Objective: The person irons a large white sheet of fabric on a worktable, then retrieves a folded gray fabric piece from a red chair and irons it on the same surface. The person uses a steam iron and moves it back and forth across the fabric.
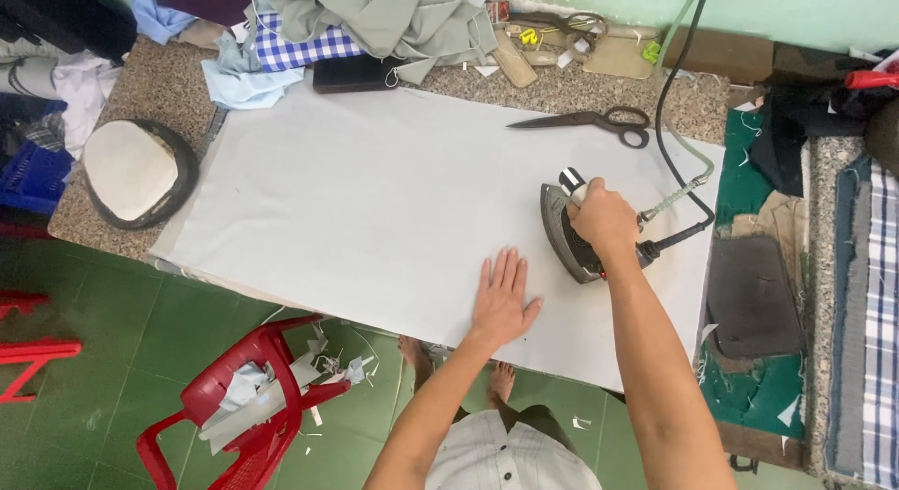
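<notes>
A large pale grey sheet of fabric lies spread flat over the stone worktop. My right hand grips the handle of a dark steam iron that stands on the fabric's right part. A black cord and a pale hose run from the iron's rear up to the back wall. My left hand rests flat on the fabric, fingers spread, just left of the iron and near the front edge.
Black scissors lie on the fabric at the back right. Piled clothes crowd the back edge. A white padded pressing form sits at the left. A red plastic chair with scraps stands on the green floor. Dark cloths lie to the right.
</notes>
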